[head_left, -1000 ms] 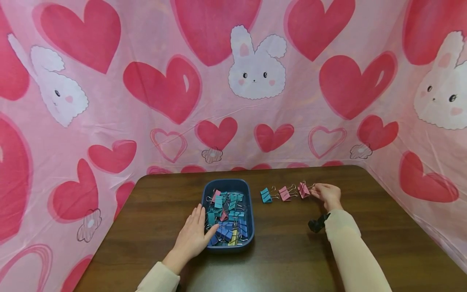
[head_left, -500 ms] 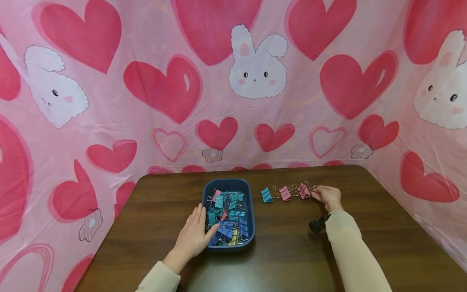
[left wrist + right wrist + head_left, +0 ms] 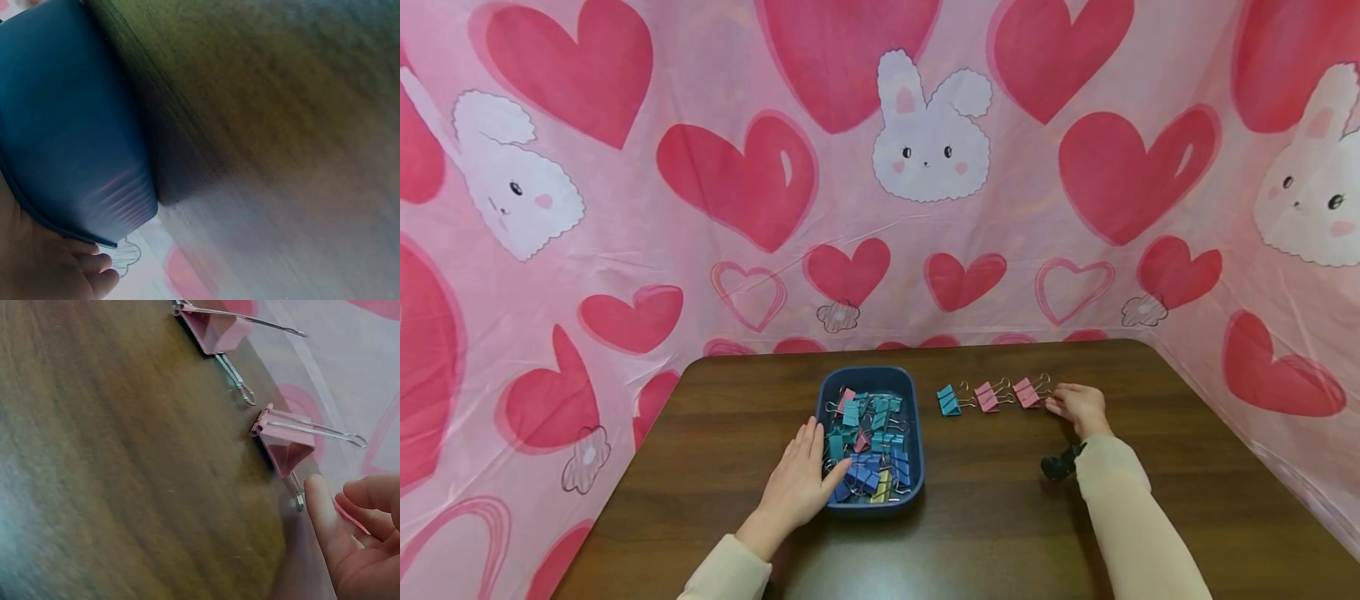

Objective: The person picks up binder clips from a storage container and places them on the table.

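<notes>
A blue bin (image 3: 917,467) on the table holds several binder clips in teal, blue, pink and yellow. My left hand (image 3: 793,475) lies along its left rim, fingers extended and thumb reaching over the edge. To the bin's right, a teal binder clip (image 3: 949,401), a pink one (image 3: 987,397) and a second pink one (image 3: 1027,393) form a row, wire handles toward the right. Beside the last pink clip is my right hand (image 3: 1081,408). In the right wrist view its thumb (image 3: 320,506) is right at that clip's lower handle, apart from the other fingers, with nothing held.
The brown wooden table (image 3: 985,533) ends at the back against a pink curtain (image 3: 910,233) printed with hearts and rabbits. A black wrist device (image 3: 1060,464) hangs below my right sleeve (image 3: 1120,492).
The rightmost pink clip has tipped down from a more upright stance and lies like its neighbour. My right fingers have let go of its handle and drawn slightly right. The left hand stays put.
</notes>
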Available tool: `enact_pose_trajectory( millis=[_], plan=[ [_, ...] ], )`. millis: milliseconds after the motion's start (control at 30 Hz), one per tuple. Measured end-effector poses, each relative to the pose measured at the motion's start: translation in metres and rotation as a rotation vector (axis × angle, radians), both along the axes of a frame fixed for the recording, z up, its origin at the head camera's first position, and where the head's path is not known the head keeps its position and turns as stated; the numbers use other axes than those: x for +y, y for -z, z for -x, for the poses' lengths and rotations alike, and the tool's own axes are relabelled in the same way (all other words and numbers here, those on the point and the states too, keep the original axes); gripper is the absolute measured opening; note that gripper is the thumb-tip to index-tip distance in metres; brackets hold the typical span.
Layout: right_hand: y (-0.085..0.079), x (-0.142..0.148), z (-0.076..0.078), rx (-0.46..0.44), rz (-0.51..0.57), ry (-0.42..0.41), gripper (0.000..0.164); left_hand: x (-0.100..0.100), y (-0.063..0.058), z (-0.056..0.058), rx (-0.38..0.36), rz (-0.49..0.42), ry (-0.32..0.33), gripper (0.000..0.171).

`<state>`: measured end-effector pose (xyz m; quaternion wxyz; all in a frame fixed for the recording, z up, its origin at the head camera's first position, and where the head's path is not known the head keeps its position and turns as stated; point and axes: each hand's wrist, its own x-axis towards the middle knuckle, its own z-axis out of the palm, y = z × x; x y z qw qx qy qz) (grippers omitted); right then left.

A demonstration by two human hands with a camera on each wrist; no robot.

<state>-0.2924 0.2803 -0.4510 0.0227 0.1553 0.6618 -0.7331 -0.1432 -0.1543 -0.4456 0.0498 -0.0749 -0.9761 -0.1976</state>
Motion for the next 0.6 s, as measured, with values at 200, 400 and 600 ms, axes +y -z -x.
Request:
enact_pose_trajectory(
  millis=[200,400,600],
  plan=[
    [-0.016,0.006,0.002,0.127,-0.085,0.040,0.042,0.000,0.000,0.001,-0.008,0.003,0.002,0.082],
    [-0.044,0.000,0.001,0.241,-0.155,0.005,0.042,0.000,0.001,0.002,-0.011,0.008,-0.009,0.083],
    [-0.073,-0.024,-0.003,0.385,-0.179,-0.069,0.044,-0.001,0.002,0.002,-0.011,0.007,-0.006,0.083]
  ],
)
